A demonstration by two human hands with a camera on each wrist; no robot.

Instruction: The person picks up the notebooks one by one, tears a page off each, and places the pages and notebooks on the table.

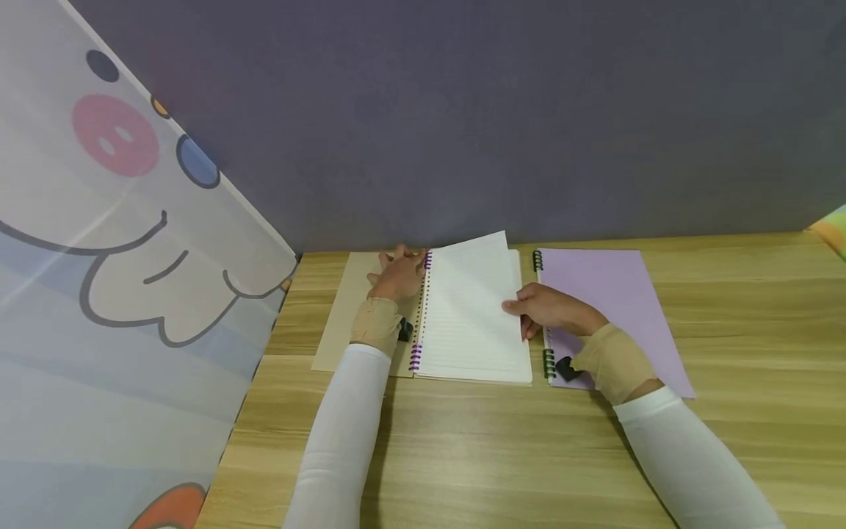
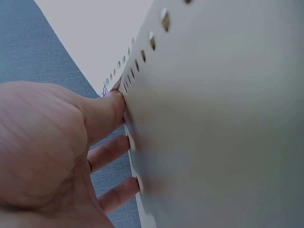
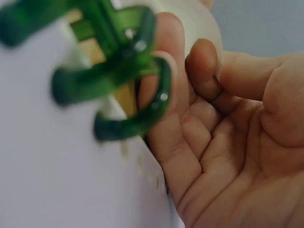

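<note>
White page [image 1: 465, 297]: your right hand [image 1: 551, 307] pinches its three o'clock edge, so lift gently; let your left hand [image 1: 399, 278], fingers spread, steady the cover [image 1: 342, 330] at ten o'clock.

Soft glare lies on the table [image 1: 456, 452], and the perforated sheet [image 2: 218, 114] seems blurred in the dim left wrist view.

Wood-grain worktop [image 1: 760, 323]; plain dark grey wall [image 1: 502, 110] runs along its far edge. Pale cartoon-printed panel [image 1: 53, 198], pink snout [image 1: 119, 154] high up, flanks left edge. Light leaves faint sheen on wood.
</note>
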